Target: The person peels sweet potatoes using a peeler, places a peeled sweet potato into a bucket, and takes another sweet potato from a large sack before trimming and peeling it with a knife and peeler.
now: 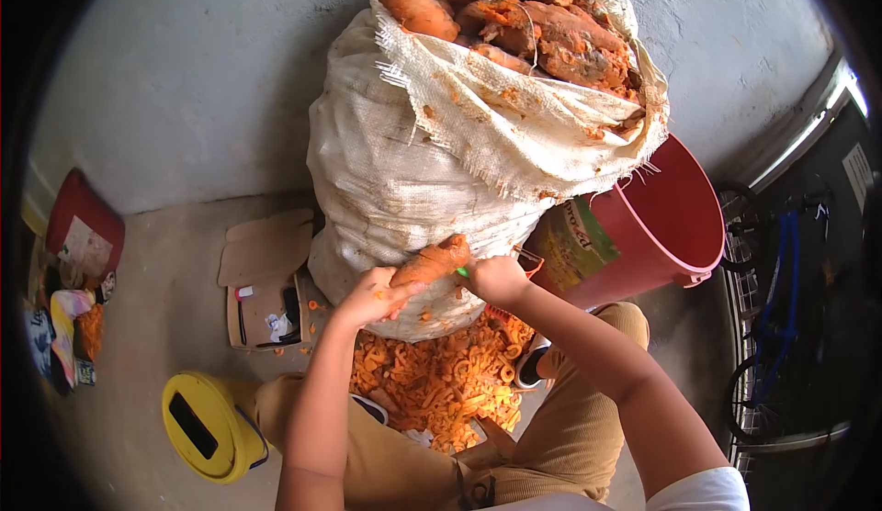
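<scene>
My left hand [370, 298] is closed around the lower end of a thick orange carrot [434, 261], which points up and to the right in front of the sack. My right hand [497, 280] is closed on a small tool with a green part [462, 272] showing beside the carrot. The rest of that tool is hidden, so its kind cannot be told. Behind both hands stands a big white woven sack [404, 162], its top folded open. Large orange carrots [560, 33] fill its mouth. Below my hands, a heap of orange peelings [441, 373] covers the floor between my legs.
A red bucket [675, 208] leans to the right of the sack. At left are an open cardboard box [266, 277] with small items, a yellow lidded bucket [216, 428] and a red container [84, 226]. A blue bicycle [781, 281] is at far right.
</scene>
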`<state>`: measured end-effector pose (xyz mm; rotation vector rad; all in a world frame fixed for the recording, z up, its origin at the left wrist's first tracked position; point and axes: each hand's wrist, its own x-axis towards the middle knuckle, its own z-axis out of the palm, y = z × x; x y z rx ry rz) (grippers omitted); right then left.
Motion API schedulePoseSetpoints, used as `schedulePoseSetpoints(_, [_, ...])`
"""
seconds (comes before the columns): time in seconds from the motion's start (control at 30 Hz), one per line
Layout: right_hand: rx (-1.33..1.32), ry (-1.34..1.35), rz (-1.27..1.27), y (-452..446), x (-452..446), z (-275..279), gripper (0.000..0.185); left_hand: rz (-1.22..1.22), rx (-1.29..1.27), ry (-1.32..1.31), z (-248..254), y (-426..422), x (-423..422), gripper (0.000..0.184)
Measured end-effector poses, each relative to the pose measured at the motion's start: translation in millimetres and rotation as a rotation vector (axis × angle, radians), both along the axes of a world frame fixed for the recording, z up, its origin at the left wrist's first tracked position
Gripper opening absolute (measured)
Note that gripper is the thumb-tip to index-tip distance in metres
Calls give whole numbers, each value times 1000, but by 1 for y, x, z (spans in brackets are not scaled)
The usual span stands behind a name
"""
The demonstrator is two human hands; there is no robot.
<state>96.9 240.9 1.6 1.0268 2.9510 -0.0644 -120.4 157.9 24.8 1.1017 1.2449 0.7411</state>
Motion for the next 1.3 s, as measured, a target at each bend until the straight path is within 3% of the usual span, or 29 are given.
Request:
schedulePoseSetpoints(0.33, [-159, -69, 124, 4, -11, 25, 34, -42, -327, -409, -9, -3, -21, 42])
schedulePoseSetpoints(0.53, [-359, -37, 20, -7, -13, 48, 40, -137, -484, -809, -21, -6, -22, 44])
schedulePoseSetpoints(0.63, [-364, -80, -14, -11, -12, 49, 42, -58, -233, -347, -4, -7, -16, 44])
schedulePoseSetpoints(0.73, [-323, -44, -62, -17, -16, 46, 42, 7, 138, 273, 13, -11, -5, 45])
schedulePoseSetpoints(0.83, [-222, 42, -90, -24, -20, 35, 38, 113, 542, 703, 2, -11, -3, 50])
schedulePoseSetpoints(0.97, [-148, 14, -137, -22, -28, 21, 35, 309, 554, 1016, 0, -17, 9, 52])
schedulePoseSetpoints(1.07, [-175, -96, -157, -16, -33, 11, 34, 358, 624, 924, -8, -18, 3, 52])
schedulePoseSetpoints(1.17, [-131, -60, -170, -19, -34, 3, 37, 182, 414, 758, 3, -17, -2, 49])
schedulePoseSetpoints(1.27, [-65, -5, -14, -14, -28, -2, 43, 114, 112, 318, 5, -17, -9, 46])
schedulePoseSetpoints(1.3, [-111, -59, -48, -15, -30, 6, 42, 144, 217, 222, -1, -18, -13, 45])
